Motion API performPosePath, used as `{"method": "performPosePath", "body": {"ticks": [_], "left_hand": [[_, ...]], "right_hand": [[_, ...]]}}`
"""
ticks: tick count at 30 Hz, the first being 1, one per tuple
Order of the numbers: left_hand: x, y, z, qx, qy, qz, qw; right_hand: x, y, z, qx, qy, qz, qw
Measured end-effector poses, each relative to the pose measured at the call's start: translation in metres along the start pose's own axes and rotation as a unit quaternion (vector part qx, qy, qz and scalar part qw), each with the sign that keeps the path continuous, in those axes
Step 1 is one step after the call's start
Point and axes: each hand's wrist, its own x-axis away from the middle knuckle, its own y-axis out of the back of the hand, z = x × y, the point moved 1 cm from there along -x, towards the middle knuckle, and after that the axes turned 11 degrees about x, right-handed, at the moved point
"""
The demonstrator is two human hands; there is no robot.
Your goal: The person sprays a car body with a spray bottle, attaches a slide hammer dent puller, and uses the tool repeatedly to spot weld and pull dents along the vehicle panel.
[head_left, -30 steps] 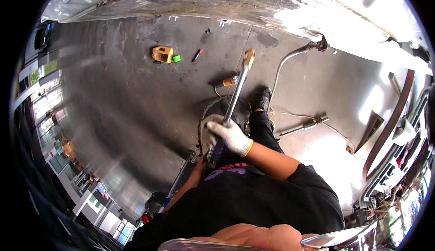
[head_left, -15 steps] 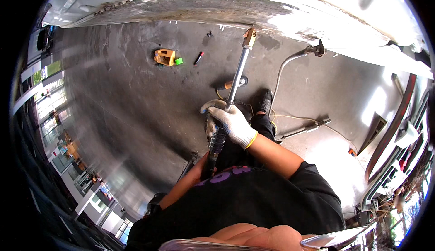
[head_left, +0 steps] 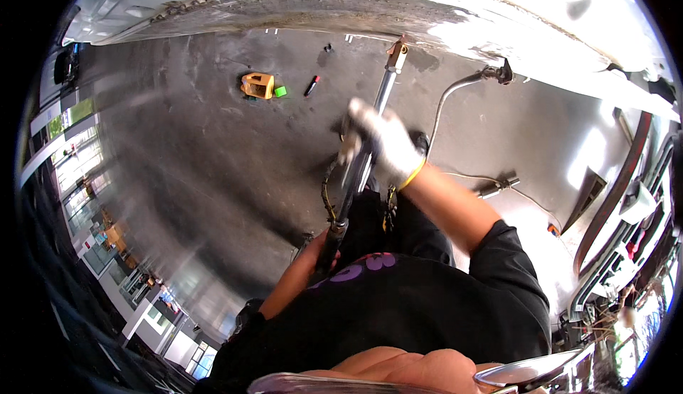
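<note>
A long slide hammer [head_left: 384,93] slants from my belly to the lower edge of a worn white vehicle panel [head_left: 334,13]. Its brass-coloured tip [head_left: 397,54] meets or nearly meets that edge. My right hand [head_left: 388,141], in a white knit glove with a yellow cuff, is wrapped round the shaft at mid-length, smeared by motion. Against my shirt, my left hand [head_left: 322,246] is at the dark rear handle [head_left: 329,255]. The handle covers most of it, with skin showing on both sides.
On the floor lie a cut yellow plastic jug [head_left: 257,86], a green block [head_left: 280,91] and a red-and-black marker [head_left: 312,86]. A cable with a metal clamp [head_left: 496,74] hangs from the panel at right. A metal bar tool [head_left: 500,185] and dark trim pieces [head_left: 585,202] lie farther right.
My right hand has moved forward along the slide hammer, toward the panel, and now covers the angle grinder that showed on the floor. The left hand stays near the rear end.
</note>
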Motion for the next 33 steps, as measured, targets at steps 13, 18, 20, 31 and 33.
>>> {"method": "performPosePath", "body": {"ticks": [13,18,20,31,33], "left_hand": [[0.044,0.012,0.076,0.122,-0.041,0.023,0.991],[0.027,-0.008,0.04,0.11,-0.022,0.057,0.992],[0.029,-0.01,0.038,0.11,-0.008,0.073,0.991],[0.029,-0.036,0.018,0.105,0.09,0.207,0.969],[0.029,-0.035,0.014,0.098,0.111,0.234,0.961]], "right_hand": [[0.097,-0.038,-0.164,0.16,-0.099,0.177,0.966],[0.055,-0.029,-0.101,0.001,-0.127,0.065,0.99],[0.057,-0.019,-0.099,-0.022,-0.118,0.063,0.991],[0.045,-0.024,-0.075,-0.021,-0.09,0.035,0.995],[0.045,-0.025,-0.066,-0.025,-0.093,0.03,0.995]]}}
